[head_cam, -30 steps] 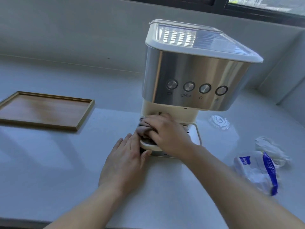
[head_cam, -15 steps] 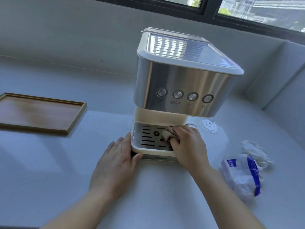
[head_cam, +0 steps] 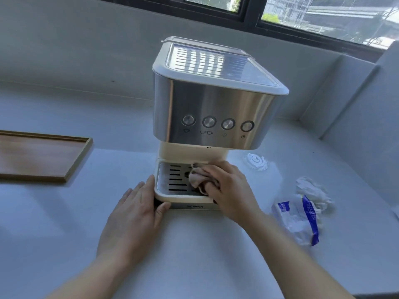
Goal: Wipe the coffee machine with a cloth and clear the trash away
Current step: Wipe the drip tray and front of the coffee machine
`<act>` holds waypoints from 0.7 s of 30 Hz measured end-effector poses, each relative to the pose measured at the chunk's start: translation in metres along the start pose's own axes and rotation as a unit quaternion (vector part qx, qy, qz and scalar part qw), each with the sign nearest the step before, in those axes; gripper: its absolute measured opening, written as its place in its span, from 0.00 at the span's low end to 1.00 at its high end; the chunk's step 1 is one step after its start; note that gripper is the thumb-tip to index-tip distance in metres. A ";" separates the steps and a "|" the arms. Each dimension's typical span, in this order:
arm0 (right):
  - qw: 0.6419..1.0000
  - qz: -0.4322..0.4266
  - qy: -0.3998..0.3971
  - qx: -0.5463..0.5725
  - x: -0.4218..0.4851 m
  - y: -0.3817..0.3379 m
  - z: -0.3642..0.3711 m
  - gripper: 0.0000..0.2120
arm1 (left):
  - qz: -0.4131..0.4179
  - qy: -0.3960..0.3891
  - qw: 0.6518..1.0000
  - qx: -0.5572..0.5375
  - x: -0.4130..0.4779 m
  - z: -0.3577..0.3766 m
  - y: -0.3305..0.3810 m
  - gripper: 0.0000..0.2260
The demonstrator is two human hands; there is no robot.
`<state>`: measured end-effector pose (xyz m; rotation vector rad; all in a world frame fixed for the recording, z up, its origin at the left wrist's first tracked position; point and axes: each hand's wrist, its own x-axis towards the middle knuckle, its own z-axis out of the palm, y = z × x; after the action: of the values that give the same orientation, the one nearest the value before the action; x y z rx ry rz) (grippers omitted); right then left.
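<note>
Head view, the only one. The coffee machine [head_cam: 216, 108] sits mid-counter, and everything below is placed from it.

My right hand [head_cam: 231, 190] is on its drip tray [head_cam: 170, 182], low at the front. The fingers are curled round a bunched beige cloth [head_cam: 197, 178], pressing it onto the slotted grille, right half. My left hand [head_cam: 136, 214] lies flat on the counter [head_cam: 194, 255] at the machine's front left corner. Its fingers are straight and together, and the thumb touches the base, bracing it.

Step, as I judge it: wiping, drip tray part. The trash isn't cleared yet. A white and blue wrapper [head_cam: 298, 216] and a crumpled tissue [head_cam: 311, 190] lie right of the machine, apart from it and touching each other.

Next move probably calls for sweeping the cloth across the left slots, with the brace kept on so the machine doesn't slide. Then it's the steel front with its four buttons, top, sides. I can't tell how clean those are.

Surface: a white, glossy, hard counter. There's a wooden tray [head_cam: 43, 156] well left of the machine and a clear round disc [head_cam: 255, 160] just beside its right rear. A pale wall runs behind it, with a dark-framed window [head_cam: 323, 16] above showing daylight and buildings outside.
</note>
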<state>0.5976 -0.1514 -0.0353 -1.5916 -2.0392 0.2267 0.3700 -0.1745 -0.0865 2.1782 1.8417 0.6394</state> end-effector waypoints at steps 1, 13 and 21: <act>0.997 0.055 0.049 0.033 -0.005 0.006 0.002 0.17 | 0.002 0.001 1.000 -0.002 0.000 0.000 0.001 0.34; 0.999 -0.035 -0.015 -0.039 0.041 -0.068 0.056 0.09 | 0.016 0.001 0.999 -0.029 0.000 -0.007 0.005 0.21; 0.998 0.046 0.020 -0.027 0.019 0.001 0.007 0.12 | 0.009 -0.008 1.000 -0.023 0.000 -0.002 -0.001 0.32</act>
<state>0.5924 -0.1318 -0.0356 -1.7112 -1.9596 0.1749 0.3683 -0.1743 -0.0849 2.1669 1.7827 0.6599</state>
